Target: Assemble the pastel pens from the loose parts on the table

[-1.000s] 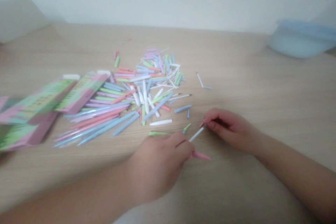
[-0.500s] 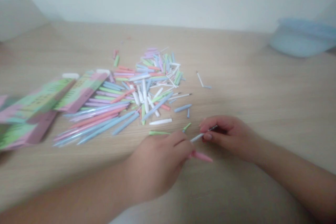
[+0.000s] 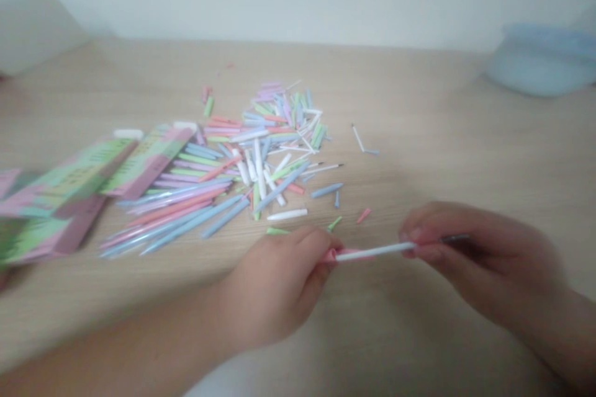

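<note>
My left hand (image 3: 284,288) is closed around a pink pen barrel (image 3: 328,255), mostly hidden by the fingers. My right hand (image 3: 484,254) pinches a white pen refill (image 3: 372,252) near its dark tip (image 3: 456,237). The refill's far end meets the open end of the pink barrel; whether it is inside is too blurred to tell. Behind the refill a thin pink part shows. On the table just beyond my hands lie a small pink piece (image 3: 363,216), a small green piece (image 3: 334,223) and a white pen part (image 3: 287,214).
A heap of pastel pen parts (image 3: 279,130) covers the table's middle, with longer pens (image 3: 177,211) to its left. Pastel printed boxes (image 3: 69,180) lie at the left. A pale blue bag (image 3: 542,62) sits at the far right, a white object (image 3: 37,31) at the far left.
My right hand has moved right, away from my left hand, with the refill, so more of its white tube shows. A small pink piece now lies on the table beyond my hands.
</note>
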`<state>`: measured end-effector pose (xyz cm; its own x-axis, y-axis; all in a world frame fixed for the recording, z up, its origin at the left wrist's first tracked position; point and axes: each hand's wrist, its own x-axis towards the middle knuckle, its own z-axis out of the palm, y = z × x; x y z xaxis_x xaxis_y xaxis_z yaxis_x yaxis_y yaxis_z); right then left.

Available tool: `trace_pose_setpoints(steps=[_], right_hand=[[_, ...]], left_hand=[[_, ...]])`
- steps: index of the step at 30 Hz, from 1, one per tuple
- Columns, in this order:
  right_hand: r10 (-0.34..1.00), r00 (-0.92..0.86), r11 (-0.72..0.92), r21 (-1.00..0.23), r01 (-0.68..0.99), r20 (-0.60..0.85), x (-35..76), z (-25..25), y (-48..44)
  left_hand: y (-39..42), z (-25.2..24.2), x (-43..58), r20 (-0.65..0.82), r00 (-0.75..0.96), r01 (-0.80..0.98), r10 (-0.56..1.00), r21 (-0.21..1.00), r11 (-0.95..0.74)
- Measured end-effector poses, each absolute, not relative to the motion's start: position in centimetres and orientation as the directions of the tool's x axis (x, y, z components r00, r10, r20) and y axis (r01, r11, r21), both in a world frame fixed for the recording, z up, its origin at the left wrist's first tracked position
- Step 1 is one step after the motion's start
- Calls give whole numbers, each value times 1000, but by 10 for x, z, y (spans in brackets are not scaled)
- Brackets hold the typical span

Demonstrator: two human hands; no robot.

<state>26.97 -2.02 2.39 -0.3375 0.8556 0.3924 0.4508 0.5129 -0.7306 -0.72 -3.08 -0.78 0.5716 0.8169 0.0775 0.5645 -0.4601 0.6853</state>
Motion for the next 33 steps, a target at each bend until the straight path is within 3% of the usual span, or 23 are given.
trace_pose_setpoints(steps=[6, 13, 17, 22, 33], right_hand=[[801, -425, 594, -648, 477, 421, 270, 22, -17], [607, -701, 716, -640, 278, 375, 247, 12, -17], [634, -659, 726, -605, 327, 405, 244, 2, -21], [696, -592, 668, -668, 328, 405, 248, -5, -22], [643, -587, 726, -633, 266, 491, 241, 3, -21]], left_hand=[[-31, -7, -9, 73, 597, 596, 799, 625, -503], [-31, -10, -7, 73, 665, 583, 744, 571, -577], [-30, -10, -7, 88, 649, 557, 755, 621, -551], [-29, -9, -9, 91, 628, 557, 773, 641, -528], [-30, -10, -9, 81, 656, 535, 750, 652, -538]])
